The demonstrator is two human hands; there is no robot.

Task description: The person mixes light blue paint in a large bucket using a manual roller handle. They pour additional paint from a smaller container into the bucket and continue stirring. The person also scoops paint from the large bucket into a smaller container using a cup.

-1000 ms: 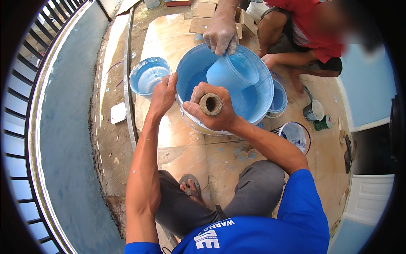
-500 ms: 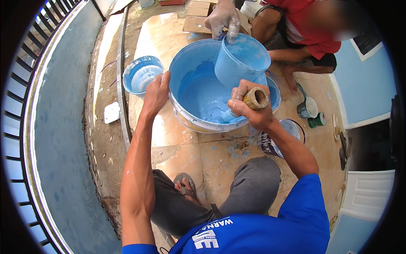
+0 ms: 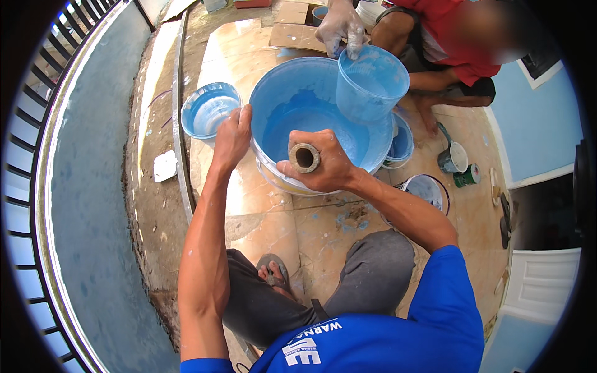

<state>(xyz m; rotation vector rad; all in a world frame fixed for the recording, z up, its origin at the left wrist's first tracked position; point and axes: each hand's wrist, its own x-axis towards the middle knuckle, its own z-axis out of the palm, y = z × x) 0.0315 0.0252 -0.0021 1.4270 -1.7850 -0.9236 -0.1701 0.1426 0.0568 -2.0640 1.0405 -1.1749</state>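
My right hand point(image 3: 317, 161) grips an upright hollow pole point(image 3: 305, 158), its round open end pointing up, over the large bucket point(image 3: 273, 93) of blue paint. My left hand point(image 3: 238, 129) is closed on the bucket's left rim, beside a smaller tub point(image 3: 202, 112) streaked blue and white. A co-worker's paint-dusted hand point(image 3: 342, 31) holds a blue-stained plastic container point(image 3: 373, 84) by its rim above the bucket's back right. A further blue tub point(image 3: 403, 140) stands partly hidden right of the bucket.
The co-worker in red point(image 3: 429, 56) squats at the right. A paint pail point(image 3: 423, 193), a dipper point(image 3: 453, 161) and a green can point(image 3: 466, 177) lie rightward. A white lid point(image 3: 165, 166) and metal strip point(image 3: 182, 74) are left, by a railed wall point(image 3: 93, 186). Cardboard point(image 3: 289, 34) lies behind.
The co-worker's container has risen out of the bucket and shifted right. My right hand swung right with the pole and has come back toward the middle. My left hand stays on the rim.
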